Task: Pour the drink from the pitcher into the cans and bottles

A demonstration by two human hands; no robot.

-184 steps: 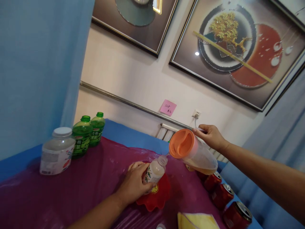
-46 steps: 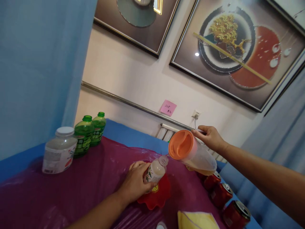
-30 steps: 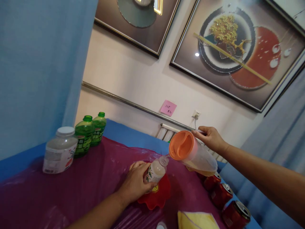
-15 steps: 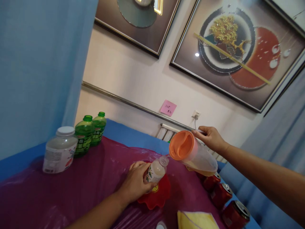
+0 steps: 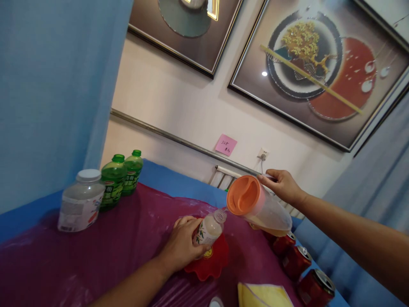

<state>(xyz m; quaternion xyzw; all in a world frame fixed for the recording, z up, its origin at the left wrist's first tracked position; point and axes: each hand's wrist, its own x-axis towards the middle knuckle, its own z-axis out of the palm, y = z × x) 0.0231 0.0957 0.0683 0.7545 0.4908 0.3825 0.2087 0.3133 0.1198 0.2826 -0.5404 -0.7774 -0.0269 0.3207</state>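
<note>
My left hand (image 5: 183,245) is wrapped round a small clear bottle (image 5: 209,230) with a leaf-printed label, tilted to the right, its open mouth uppermost. Under the bottle lies a red scalloped dish (image 5: 217,266) on the purple plastic cover (image 5: 128,247). My right hand (image 5: 283,185) grips the handle of a clear plastic pitcher (image 5: 271,213) with an orange lid (image 5: 244,195). The pitcher is tipped on its side, lid toward the bottle's mouth. Cloudy pale liquid lies along its lower side. Whether liquid flows between the two is too fine to make out.
At the left stand a clear jar (image 5: 81,202) with a white lid and two green bottles (image 5: 113,183). Several red cans (image 5: 315,288) line the right edge. A yellow cloth (image 5: 265,296) and a white cap (image 5: 216,302) lie in front. A wall with a metal rail (image 5: 166,135) is behind.
</note>
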